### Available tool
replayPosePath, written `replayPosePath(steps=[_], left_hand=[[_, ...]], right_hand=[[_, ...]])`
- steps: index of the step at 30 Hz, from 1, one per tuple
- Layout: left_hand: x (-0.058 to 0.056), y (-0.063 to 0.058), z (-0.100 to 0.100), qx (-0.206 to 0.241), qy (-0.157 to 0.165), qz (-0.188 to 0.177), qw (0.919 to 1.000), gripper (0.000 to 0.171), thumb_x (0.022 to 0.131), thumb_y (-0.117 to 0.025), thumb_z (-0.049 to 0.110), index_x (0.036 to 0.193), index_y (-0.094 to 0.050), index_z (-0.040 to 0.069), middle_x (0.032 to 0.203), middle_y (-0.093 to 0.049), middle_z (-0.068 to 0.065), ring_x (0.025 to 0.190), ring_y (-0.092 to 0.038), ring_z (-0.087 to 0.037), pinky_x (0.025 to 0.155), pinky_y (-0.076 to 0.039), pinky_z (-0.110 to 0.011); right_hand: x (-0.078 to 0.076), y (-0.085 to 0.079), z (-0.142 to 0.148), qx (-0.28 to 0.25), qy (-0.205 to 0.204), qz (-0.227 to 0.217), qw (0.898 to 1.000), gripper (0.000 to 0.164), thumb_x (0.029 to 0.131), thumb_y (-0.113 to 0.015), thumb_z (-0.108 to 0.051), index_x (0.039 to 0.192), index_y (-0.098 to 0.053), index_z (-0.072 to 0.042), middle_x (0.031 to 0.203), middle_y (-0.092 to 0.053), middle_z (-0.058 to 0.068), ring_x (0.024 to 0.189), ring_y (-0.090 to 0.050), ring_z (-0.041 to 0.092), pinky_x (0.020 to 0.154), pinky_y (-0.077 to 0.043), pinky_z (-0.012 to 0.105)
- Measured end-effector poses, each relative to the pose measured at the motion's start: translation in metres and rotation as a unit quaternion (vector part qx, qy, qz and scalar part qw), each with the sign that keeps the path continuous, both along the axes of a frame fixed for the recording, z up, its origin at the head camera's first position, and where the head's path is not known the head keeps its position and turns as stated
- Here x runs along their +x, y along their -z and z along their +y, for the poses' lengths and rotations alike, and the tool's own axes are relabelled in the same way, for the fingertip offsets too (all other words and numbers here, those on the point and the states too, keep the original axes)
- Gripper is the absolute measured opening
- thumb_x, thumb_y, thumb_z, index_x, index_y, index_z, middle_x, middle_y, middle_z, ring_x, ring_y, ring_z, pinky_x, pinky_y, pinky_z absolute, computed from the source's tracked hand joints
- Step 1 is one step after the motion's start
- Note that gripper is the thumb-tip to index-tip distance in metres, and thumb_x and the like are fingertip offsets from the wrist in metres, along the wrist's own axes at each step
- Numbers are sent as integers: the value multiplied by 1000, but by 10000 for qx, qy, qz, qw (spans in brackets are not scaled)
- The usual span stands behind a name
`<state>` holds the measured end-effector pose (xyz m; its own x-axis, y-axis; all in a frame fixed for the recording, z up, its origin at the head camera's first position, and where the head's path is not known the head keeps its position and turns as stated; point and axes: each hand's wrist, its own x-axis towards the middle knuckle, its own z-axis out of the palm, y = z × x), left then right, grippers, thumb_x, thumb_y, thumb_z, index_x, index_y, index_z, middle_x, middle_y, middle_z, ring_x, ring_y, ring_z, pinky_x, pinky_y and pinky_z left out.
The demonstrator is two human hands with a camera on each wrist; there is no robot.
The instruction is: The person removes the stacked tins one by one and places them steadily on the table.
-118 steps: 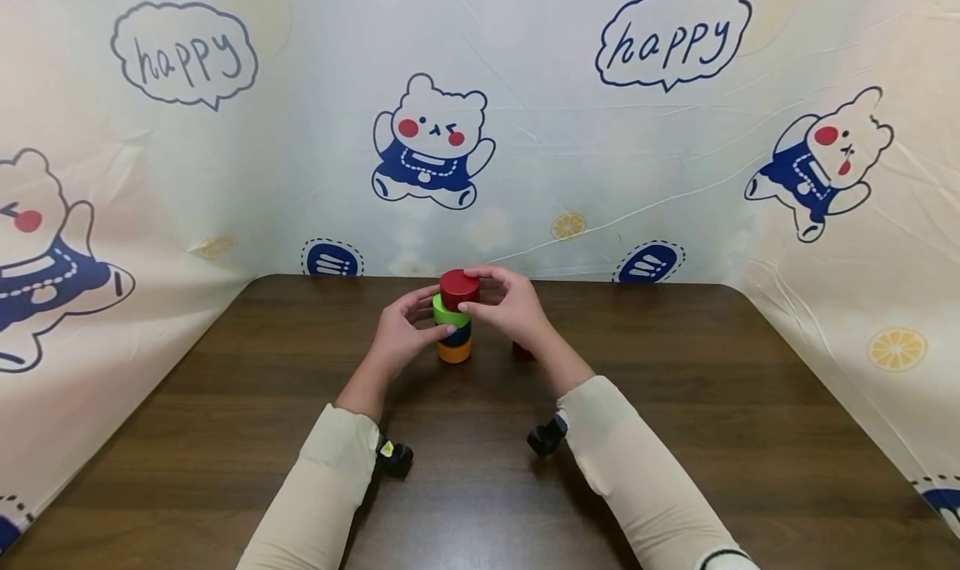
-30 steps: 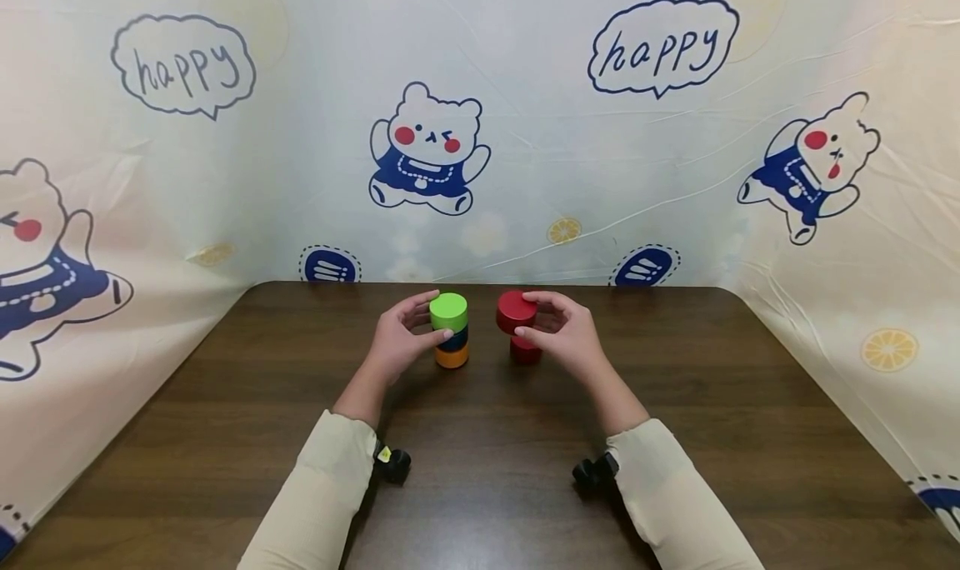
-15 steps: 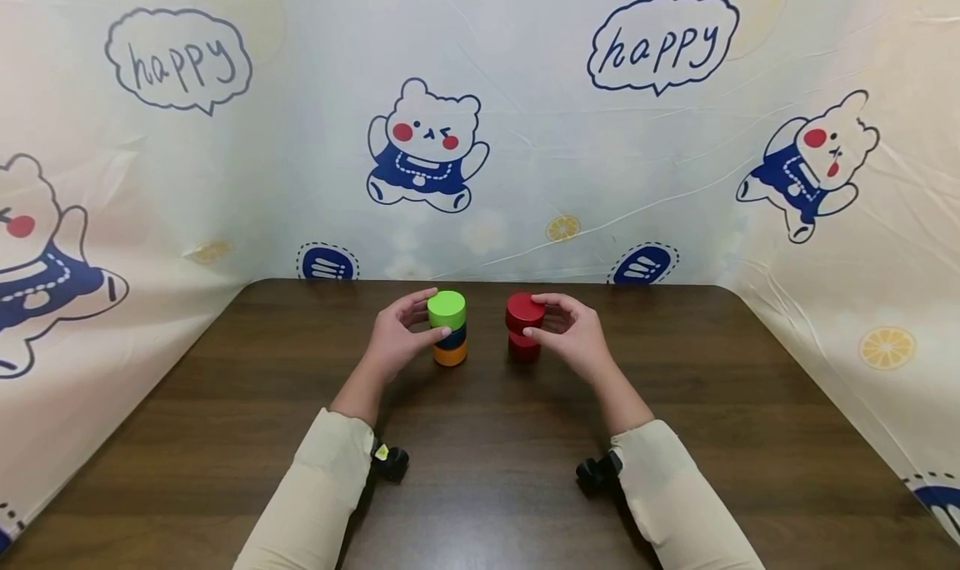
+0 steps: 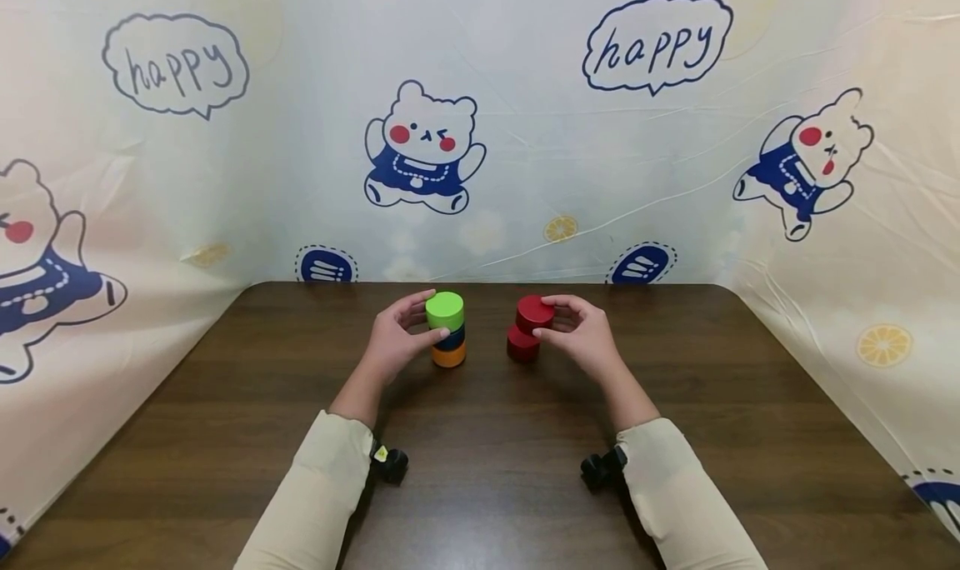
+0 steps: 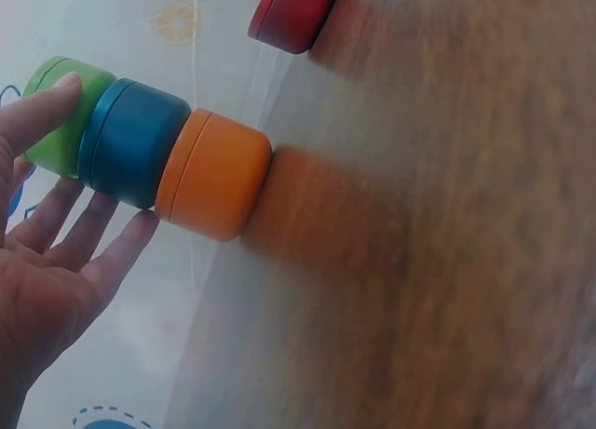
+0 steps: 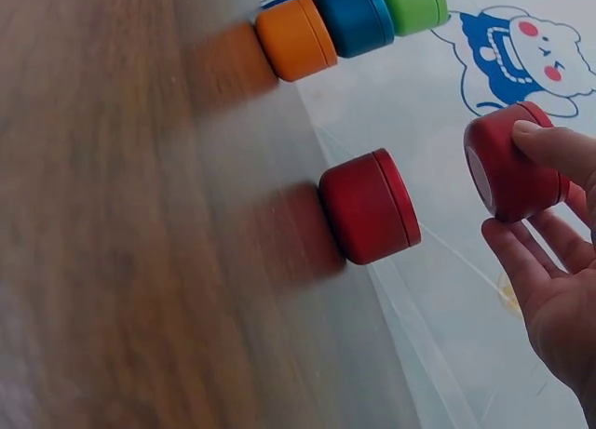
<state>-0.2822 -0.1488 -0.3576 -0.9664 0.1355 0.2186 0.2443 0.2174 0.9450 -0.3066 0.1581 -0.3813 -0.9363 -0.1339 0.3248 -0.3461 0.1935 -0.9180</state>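
Note:
A stack of small round lidded tins stands on the table: a green tin [image 4: 446, 310] on top, a dark blue tin [image 5: 138, 142] in the middle and an orange tin [image 5: 214, 174] at the bottom. My left hand [image 4: 397, 334] grips the stack at its upper part, thumb on the green tin and fingers round the far side. With thumb and fingers, my right hand [image 4: 583, 334] holds a red tin [image 6: 517, 164] in the air. A second red tin [image 6: 370, 207] stands on the table, below and slightly left of the held one; a gap shows between them.
The brown wooden table [image 4: 480, 478] ends at a printed backdrop [image 4: 525, 137] just behind the tins. A small black camera is worn on each wrist.
Earlier the right hand held the red tin at the top of the green tin. It has since moved right, past the standing red tin. The left hand stays at the stack.

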Motion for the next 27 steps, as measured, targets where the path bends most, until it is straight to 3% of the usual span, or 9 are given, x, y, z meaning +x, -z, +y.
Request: replayPosePath(steps=[15,21,27], left_hand=[[0,-1,1,-35,-21,-27,10000,63,85,-76,8,142,-49,7,138,-53,-20,124,-51,-38,101,-44,-50],[0,-1,1,-3,-9,-52,10000,63,85,-76,7,142,-49,7,138,-52,-20,125,-51,-39,102,-44,-50],[1,-2,1,-54,-67,-103,9999,63,85,-76,8,142,-50,9,138,-53,-19,124,-51,-38,102,-44,-50]], right_hand=[[-4,-2,12,-114,184,-403,9990,50,79,-78,3,126,-60,2,125,-60,24,114,-60,35,93,-50,34],[-5,0,18,-30,327,-555,9979,51,79,-80,-1,126,-62,-3,126,-61,19,112,-62,31,92,-51,30],[-8,6,24,136,430,-523,9976,51,78,-82,-5,125,-62,-5,126,-62,18,111,-63,30,92,-51,32]])
